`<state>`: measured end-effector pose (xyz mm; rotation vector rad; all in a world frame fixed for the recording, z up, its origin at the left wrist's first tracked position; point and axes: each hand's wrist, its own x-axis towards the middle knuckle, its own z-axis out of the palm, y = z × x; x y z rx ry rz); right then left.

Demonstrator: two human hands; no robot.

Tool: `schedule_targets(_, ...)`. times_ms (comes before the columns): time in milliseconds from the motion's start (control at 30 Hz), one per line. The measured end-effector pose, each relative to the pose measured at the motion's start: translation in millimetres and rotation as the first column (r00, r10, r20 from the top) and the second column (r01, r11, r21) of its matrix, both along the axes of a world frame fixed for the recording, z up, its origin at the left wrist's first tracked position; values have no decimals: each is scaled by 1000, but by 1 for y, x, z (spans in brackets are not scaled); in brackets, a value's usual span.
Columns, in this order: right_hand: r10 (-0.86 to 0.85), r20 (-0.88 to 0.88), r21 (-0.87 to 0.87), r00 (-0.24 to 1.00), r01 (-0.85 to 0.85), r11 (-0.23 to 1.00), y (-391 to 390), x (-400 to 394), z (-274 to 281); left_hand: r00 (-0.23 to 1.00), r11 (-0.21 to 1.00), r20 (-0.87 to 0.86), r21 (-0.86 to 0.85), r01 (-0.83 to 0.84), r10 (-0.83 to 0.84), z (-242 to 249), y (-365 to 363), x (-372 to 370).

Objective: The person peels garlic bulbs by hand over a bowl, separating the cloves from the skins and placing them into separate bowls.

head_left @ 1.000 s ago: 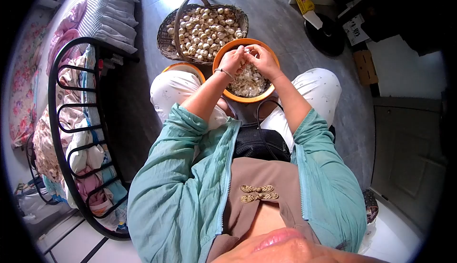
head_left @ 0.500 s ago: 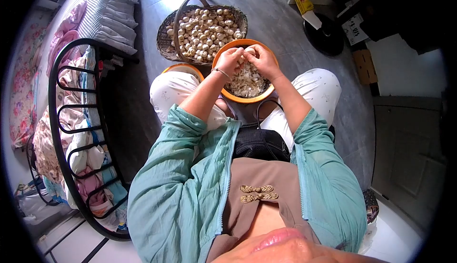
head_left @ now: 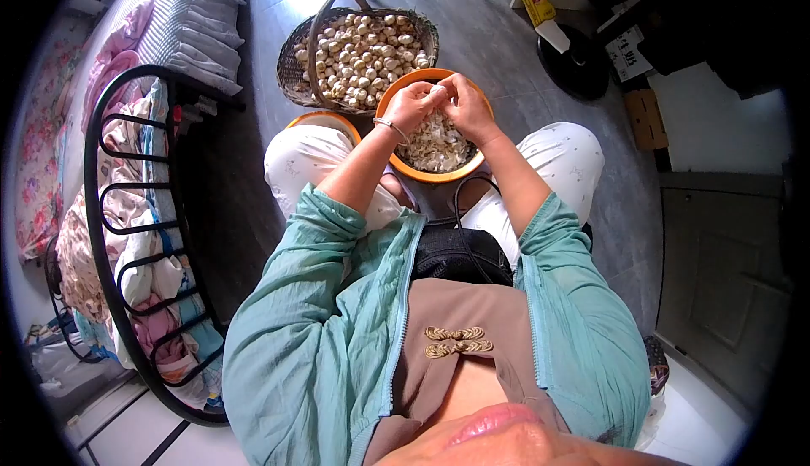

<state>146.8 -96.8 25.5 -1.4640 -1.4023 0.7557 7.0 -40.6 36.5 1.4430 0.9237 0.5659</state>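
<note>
Over the far part of an orange-rimmed bowl point(head_left: 434, 178), my two hands meet at the fingertips. My left hand point(head_left: 411, 105), with a bracelet at its wrist, is closed on a small pale piece of garlic point(head_left: 437, 89). My right hand point(head_left: 467, 110) pinches the same garlic from the other side; the fingers hide most of it. Below them, a heap of dry, papery garlic skins point(head_left: 439, 147) lies in the bowl. Just beyond my left hand stands a wicker basket point(head_left: 291, 78) full of whole garlic bulbs point(head_left: 363, 56), its handle arching over them.
A second orange-rimmed bowl point(head_left: 325, 118) sits partly hidden behind my left knee. On the left is a bed with a black metal frame point(head_left: 105, 204). A round black object point(head_left: 574, 73) with a yellow packet point(head_left: 536, 10) lies on the grey floor at the right.
My fingertips have drawn closer together and cover more of the garlic. My right hand has turned slightly. The basket and bowls stay in place.
</note>
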Motion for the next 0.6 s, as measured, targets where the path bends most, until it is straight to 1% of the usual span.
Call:
schedule_targets(67, 31, 0, -6, 1000, -31, 999, -1, 1, 7, 999, 999, 36, -35, 13, -12, -1, 1, 0)
schedule_targets(100, 50, 41, 12, 998, -51, 999, -2, 1, 10, 999, 999, 36, -35, 13, -11, -1, 2, -1)
schedule_targets(133, 68, 83, 30, 994, -70, 997, -2, 1, 12, 998, 996, 54, -82, 28, -24, -1, 2, -1)
schedule_targets(167, 68, 83, 30, 994, -70, 997, -3, 1, 13, 997, 991, 73, -129, 44, -35, 0, 3, -2)
schedule_targets(233, 50, 191, 98, 980, -69, 993, -4, 0, 17, 997, 989, 65, -143, 47, -38, 0, 4, -3)
schedule_targets(267, 49, 191, 98, 980, -69, 993, -5, -1, 19, 998, 986, 58, -158, 49, -40, -1, 4, -3)
schedule_targets(333, 75, 126, 109, 989, -89, 990, -7, -2, 21, 997, 985, 67, -160, 58, -48, -3, 6, -4)
schedule_targets(400, 93, 108, 94, 990, -103, 990, -6, -1, 20, 996, 985, 76, -161, 68, -56, -5, 7, -4)
schedule_targets(467, 110, 89, 79, 990, -118, 990, -4, 1, 14, 998, 994, 33, -94, 49, -46, -4, 5, -4)
schedule_targets(533, 117, -25, 8, 993, -117, 993, -2, 3, 10, 998, 991, 46, -123, 59, -53, -3, 5, -4)
schedule_targets(567, 116, -25, 8, 993, -116, 993, -2, 4, 9, 996, 986, 59, -153, 69, -60, -3, 5, -5)
schedule_targets(600, 98, -209, -79, 973, -117, 990, -2, 5, 9, 996, 986, 59, -152, 69, -61, -2, 5, -5)
